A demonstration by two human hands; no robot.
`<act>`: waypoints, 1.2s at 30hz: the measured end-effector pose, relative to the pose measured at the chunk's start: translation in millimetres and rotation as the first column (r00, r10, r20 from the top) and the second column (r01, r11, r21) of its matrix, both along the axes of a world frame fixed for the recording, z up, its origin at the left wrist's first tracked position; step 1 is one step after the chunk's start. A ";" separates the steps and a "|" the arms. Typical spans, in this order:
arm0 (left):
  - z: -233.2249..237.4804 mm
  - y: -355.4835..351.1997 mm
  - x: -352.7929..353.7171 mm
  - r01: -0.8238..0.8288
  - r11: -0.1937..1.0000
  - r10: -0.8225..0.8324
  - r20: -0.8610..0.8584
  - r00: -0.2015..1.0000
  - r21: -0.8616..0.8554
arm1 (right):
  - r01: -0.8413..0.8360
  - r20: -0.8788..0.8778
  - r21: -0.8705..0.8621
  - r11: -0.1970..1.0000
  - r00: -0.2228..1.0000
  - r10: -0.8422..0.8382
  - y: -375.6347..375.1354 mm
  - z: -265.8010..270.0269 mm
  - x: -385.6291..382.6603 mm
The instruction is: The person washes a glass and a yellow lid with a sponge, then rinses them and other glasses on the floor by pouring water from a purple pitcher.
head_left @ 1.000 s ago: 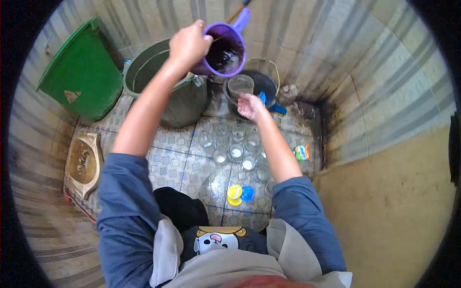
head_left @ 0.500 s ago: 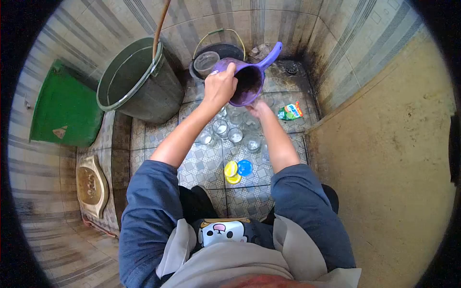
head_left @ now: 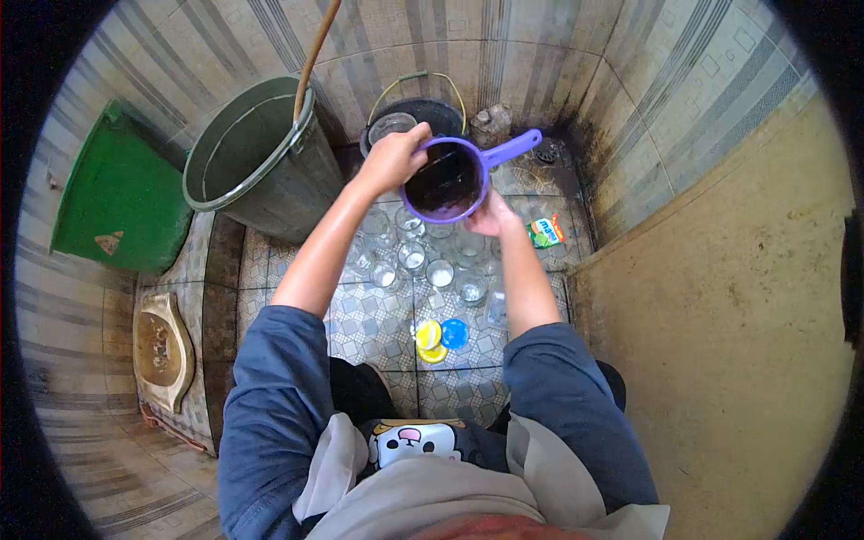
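A purple water dipper with a long handle is held over the drinking glasses, its mouth turned up toward me and its inside dark. My left hand grips its left rim, fingers closed over the edge. At its lower right side, my right hand supports the dipper from below, with its fingers partly hidden. Several clear glasses stand on the tiled floor beneath, some covered by the dipper and hands. Nearer to me lie a yellow round piece and a blue one.
A large grey bin with a stick stands at left, beside a green tub. At the back is a black bucket. A green soap pouch lies right, near a floor drain. A beige panel bounds the right side.
The dipper has come down and slightly left, tipping back so that its mouth faces up toward me. Both hands moved along with it. The view has shifted slightly.
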State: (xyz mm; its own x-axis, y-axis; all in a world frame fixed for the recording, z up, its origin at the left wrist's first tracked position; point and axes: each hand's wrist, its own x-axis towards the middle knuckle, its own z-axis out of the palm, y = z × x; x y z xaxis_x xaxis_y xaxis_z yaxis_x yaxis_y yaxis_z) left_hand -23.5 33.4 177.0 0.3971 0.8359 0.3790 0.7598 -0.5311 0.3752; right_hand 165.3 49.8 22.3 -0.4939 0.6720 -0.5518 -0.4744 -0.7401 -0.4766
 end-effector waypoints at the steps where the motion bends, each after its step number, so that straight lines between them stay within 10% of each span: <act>1: 7.1 0.5 -9.0 0.057 0.996 -0.055 0.032 0.998 -0.063 | -0.006 0.002 0.009 1.000 1.000 0.006 2.4 2.5 13.5; 3: 15.9 2.2 -21.6 0.115 0.987 -0.108 0.069 0.992 -0.113 | -0.320 -0.267 0.103 0.942 0.903 0.336 6.3 11.0 42.3; 8: 6.3 4.3 -32.8 0.168 0.959 -0.165 0.032 0.986 -0.229 | -0.552 -0.236 0.341 0.761 0.733 0.638 1.4 63.2 51.5; 10: -6.7 8.2 -35.3 0.156 0.983 -0.158 -0.012 0.987 -0.092 | -0.680 0.035 0.502 0.534 0.633 0.773 2.7 75.2 42.1; 14: -19.3 14.2 -44.7 0.077 0.990 -0.064 -0.105 0.992 0.120 | -0.754 0.284 0.442 0.486 0.632 0.721 -1.7 92.4 19.7; 16: -30.3 20.1 -53.1 -0.040 0.997 0.041 0.012 0.999 -0.063 | -0.758 0.412 0.407 0.510 0.650 0.638 -3.4 111.0 7.6; 17: -58.9 34.9 -63.8 -0.140 0.989 0.150 0.330 0.932 -0.054 | -0.727 0.450 0.420 0.543 0.687 0.571 -3.1 115.8 2.6; 19: -107.9 55.6 -82.8 -0.194 0.935 0.353 0.771 0.531 -0.295 | -0.683 0.543 0.450 0.575 0.721 0.430 -4.5 117.0 -8.4; 20: -144.1 65.9 -91.2 -0.388 0.826 0.557 0.701 0.446 -0.410 | -0.685 0.546 0.450 0.573 0.719 0.430 -7.5 120.3 -13.8; 21: -158.4 63.4 -108.6 -0.056 0.690 0.619 0.548 0.562 -0.722 | -0.690 0.635 0.486 0.536 0.700 0.326 -11.4 127.0 -18.8; 22: -141.7 45.0 -84.3 -0.094 0.337 0.896 0.289 0.338 -0.937 | -0.701 0.709 0.516 0.492 0.672 0.214 -14.0 132.1 -23.0; 23: -199.6 61.7 -98.0 0.194 0.443 0.821 0.483 0.304 -0.875 | -0.738 0.768 0.516 0.435 0.623 0.147 -15.2 134.0 -26.5; 24: -154.4 36.7 -70.3 0.201 0.193 0.958 0.229 0.174 -0.960 | -0.747 0.774 0.508 0.429 0.614 0.152 -19.2 139.5 -30.9; 26: -177.4 40.2 -66.1 0.345 0.301 0.882 0.397 0.254 -0.889 | -0.822 0.869 0.476 0.311 0.388 -0.306 -30.7 156.7 -39.3; 32: -207.5 77.5 -42.8 0.621 0.450 0.864 0.489 -0.122 -0.641 | -0.792 0.795 0.547 0.273 0.389 -0.465 -48.7 172.0 -47.3; 36: -147.2 40.2 -44.3 0.400 0.437 0.840 0.524 0.139 -0.806 | -0.818 0.795 0.522 0.243 0.363 -0.486 -48.3 164.5 -48.0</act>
